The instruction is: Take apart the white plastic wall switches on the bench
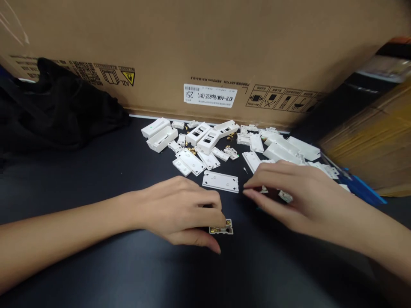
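My left hand (189,209) rests on the dark tabletop, its index fingertip holding down a small white plastic housing with brass contacts (221,229). The thumb of that hand lies apart from the housing, just on the near side. My right hand (289,199) hovers to the right with thumb and index fingertips brought nearly together. Whatever may be between those tips is too small to make out. Just beyond the left hand lies a flat white rectangular plate (220,182). Small white parts (285,196) show partly under the right hand.
Behind are white socket covers (207,141), open white shells (162,139), white plates and tiny brass pieces (192,150). A large cardboard box (154,55) walls off the back. Black cloth (61,111) lies left; a blue object (366,188) and another carton (375,141) are right.
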Tool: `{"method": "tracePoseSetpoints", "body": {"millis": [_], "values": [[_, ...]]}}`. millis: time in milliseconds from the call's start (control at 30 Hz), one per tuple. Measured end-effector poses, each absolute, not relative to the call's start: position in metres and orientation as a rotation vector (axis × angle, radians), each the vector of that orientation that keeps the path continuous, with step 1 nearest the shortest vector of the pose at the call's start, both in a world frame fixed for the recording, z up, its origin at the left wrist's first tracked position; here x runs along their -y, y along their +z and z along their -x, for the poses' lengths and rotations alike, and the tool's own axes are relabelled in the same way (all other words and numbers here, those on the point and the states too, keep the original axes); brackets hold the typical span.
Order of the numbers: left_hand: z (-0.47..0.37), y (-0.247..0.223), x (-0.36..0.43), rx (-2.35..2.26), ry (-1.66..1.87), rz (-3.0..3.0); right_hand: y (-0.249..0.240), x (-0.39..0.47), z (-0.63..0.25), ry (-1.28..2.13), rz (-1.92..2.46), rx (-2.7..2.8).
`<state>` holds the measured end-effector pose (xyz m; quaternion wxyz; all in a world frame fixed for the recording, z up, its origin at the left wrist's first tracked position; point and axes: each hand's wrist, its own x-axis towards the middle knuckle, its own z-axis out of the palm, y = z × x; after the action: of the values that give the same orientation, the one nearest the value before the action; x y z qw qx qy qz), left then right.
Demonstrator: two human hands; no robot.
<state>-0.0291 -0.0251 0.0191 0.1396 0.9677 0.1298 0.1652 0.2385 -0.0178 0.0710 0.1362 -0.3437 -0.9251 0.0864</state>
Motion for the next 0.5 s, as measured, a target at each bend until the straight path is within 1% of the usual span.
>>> {"method": "tracePoseSetpoints", "body": {"millis": [100,200,333,500], "values": [[0.031,0.021,0.026,-0.381,0.440,-2.745,0.068,-0.001,-0.247,0.035,1.160,2.658],[0.032,0.023,0.026,-0.420,0.381,-2.760,0.061,-0.021,-0.249,0.020,1.253,2.656],[0.031,0.025,0.028,-0.465,0.322,-2.815,0.053,-0.052,-0.241,-0.065,1.232,2.668],[0.028,0.027,0.030,-0.518,0.370,-2.816,0.054,-0.090,-0.228,-0.176,1.211,2.826]]}}
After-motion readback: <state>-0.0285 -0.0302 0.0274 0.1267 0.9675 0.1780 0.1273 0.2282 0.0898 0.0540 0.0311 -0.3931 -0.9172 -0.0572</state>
